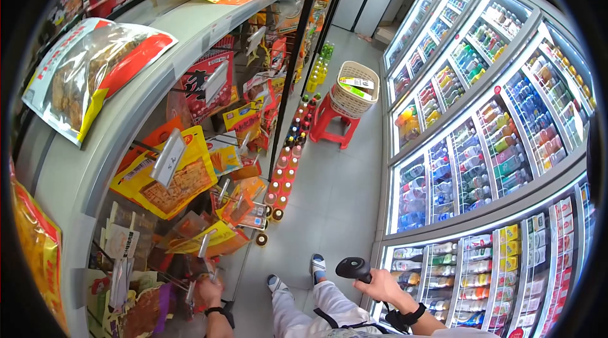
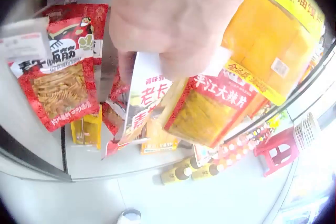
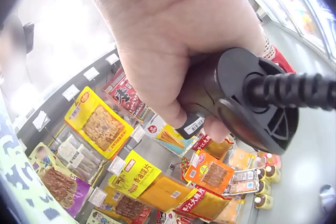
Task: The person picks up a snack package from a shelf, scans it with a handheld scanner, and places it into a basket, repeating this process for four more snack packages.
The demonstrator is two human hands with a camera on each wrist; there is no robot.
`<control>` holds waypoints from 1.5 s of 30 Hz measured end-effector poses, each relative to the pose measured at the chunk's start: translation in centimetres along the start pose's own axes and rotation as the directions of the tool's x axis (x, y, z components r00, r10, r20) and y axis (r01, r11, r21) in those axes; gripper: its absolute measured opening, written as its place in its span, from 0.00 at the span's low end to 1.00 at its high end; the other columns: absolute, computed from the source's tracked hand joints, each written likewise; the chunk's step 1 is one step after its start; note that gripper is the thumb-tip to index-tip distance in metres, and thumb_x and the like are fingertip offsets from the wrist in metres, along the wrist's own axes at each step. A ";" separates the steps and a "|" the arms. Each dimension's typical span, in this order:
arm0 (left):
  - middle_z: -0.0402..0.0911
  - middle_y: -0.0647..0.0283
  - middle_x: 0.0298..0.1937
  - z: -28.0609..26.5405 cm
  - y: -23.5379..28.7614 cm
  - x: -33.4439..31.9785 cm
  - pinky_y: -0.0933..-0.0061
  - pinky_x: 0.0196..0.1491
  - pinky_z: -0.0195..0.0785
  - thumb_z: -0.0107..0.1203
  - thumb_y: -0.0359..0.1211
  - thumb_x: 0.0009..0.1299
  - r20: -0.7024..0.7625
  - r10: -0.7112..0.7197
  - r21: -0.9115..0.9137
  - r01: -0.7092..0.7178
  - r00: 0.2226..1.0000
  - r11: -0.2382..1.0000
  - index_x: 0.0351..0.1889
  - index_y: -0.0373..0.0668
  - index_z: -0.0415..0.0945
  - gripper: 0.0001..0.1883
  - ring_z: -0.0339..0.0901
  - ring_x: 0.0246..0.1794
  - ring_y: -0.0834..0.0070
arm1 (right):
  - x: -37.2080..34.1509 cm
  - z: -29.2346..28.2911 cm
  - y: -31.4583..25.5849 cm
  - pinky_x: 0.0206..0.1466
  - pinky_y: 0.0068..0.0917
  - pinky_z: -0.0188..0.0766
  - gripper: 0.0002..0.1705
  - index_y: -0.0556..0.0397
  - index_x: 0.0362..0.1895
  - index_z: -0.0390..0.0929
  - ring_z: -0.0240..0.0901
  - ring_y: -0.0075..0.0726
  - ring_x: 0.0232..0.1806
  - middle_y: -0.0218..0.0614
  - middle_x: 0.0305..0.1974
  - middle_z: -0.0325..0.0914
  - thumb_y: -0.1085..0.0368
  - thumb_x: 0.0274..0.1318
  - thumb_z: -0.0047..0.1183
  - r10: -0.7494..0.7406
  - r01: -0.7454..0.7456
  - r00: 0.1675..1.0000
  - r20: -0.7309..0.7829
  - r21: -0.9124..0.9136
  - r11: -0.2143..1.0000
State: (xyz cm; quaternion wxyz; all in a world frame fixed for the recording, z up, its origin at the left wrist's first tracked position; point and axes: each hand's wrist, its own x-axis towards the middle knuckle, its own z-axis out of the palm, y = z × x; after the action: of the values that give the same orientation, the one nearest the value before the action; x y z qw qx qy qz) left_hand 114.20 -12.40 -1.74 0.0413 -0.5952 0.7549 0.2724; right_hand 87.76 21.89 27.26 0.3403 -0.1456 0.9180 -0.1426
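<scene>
Black hard plastic forms the barcode scanner (image 1: 353, 268), its body gripped in the person's right hand (image 1: 385, 288), apart from the snack rack (image 1: 66, 167). It should prove stiff and fairly light, though the ribbed cord (image 3: 304, 91) may tug; wrapping the fingers around the grip suits it best. At the snack rack's front, the left hand (image 2: 176, 19) pinches a white-and-red snack packet (image 2: 142, 98) near its upper edge. That film looks light, soft and slick, so holding the flat top should limit crumpling.
</scene>
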 end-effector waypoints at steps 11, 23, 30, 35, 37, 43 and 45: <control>0.81 0.46 0.33 4.6 3.6 -8.3 0.56 0.39 0.72 0.52 0.33 0.62 0.087 -0.041 -0.097 0.050 0.995 0.994 0.32 0.37 0.81 0.10 0.79 0.36 0.50 | 1.5 -3.1 1.3 0.35 0.42 0.72 0.28 0.63 0.27 0.78 0.76 0.58 0.27 0.55 0.20 0.75 0.45 0.43 0.58 -0.150 0.150 0.989 0.009 -0.005 0.989; 0.81 0.49 0.36 5.7 10.7 -13.2 0.56 0.45 0.70 0.53 0.36 0.61 0.181 0.063 0.113 -0.084 0.981 0.990 0.37 0.43 0.81 0.11 0.78 0.40 0.51 | 4.0 -6.1 5.9 0.37 0.43 0.72 0.27 0.61 0.29 0.78 0.75 0.60 0.29 0.53 0.22 0.76 0.46 0.43 0.56 -0.244 0.247 0.969 -0.038 0.143 0.959; 0.80 0.48 0.33 4.9 19.0 -14.7 0.51 0.43 0.69 0.50 0.37 0.64 0.292 0.342 0.186 -0.404 0.893 0.896 0.34 0.41 0.78 0.11 0.77 0.39 0.49 | 5.3 -9.1 9.4 0.36 0.43 0.72 0.26 0.63 0.27 0.77 0.75 0.59 0.28 0.53 0.21 0.75 0.47 0.42 0.57 -0.278 0.304 0.949 -0.149 0.189 0.934; 0.79 0.48 0.31 2.6 27.4 -16.5 0.49 0.40 0.69 0.50 0.38 0.64 0.315 0.600 0.142 -0.662 0.735 0.736 0.32 0.40 0.76 0.11 0.77 0.36 0.48 | 5.1 -12.7 11.1 0.37 0.36 0.72 0.22 0.59 0.32 0.79 0.76 0.50 0.29 0.49 0.25 0.77 0.52 0.40 0.60 -0.250 0.295 0.954 -0.165 0.376 0.878; 0.79 0.47 0.30 1.6 30.5 -17.4 0.50 0.39 0.69 0.50 0.37 0.62 0.341 0.705 0.098 -0.769 0.622 0.632 0.30 0.39 0.76 0.10 0.76 0.34 0.48 | 5.1 -13.9 12.0 0.40 0.30 0.71 0.20 0.54 0.39 0.80 0.75 0.38 0.32 0.43 0.34 0.79 0.59 0.38 0.61 -0.279 0.322 0.947 -0.162 0.500 0.804; 0.77 0.50 0.26 -4.5 39.7 -22.1 0.54 0.34 0.68 0.51 0.34 0.59 0.380 0.841 -0.079 -0.892 0.385 0.445 0.30 0.40 0.76 0.08 0.76 0.31 0.51 | 6.5 -14.9 14.9 0.57 0.28 0.63 0.36 0.57 0.55 0.69 0.69 0.34 0.52 0.39 0.53 0.71 0.68 0.34 0.63 -0.490 0.578 0.811 -0.320 0.569 0.585; 0.77 0.51 0.27 -6.6 41.7 -23.3 0.56 0.33 0.68 0.52 0.33 0.59 0.394 0.864 -0.170 -0.899 0.313 0.403 0.31 0.40 0.77 0.08 0.75 0.30 0.51 | 6.9 -15.3 15.5 0.62 0.29 0.60 0.37 0.57 0.55 0.69 0.66 0.37 0.59 0.41 0.58 0.68 0.69 0.33 0.63 -0.506 0.620 0.782 -0.364 0.538 0.571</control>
State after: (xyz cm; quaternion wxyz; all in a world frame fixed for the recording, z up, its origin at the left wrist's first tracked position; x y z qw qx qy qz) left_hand 84.23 10.98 28.01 0.0721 -0.0100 0.9372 0.3410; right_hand 69.95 36.04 28.77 0.2257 -0.2949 0.7444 -0.5550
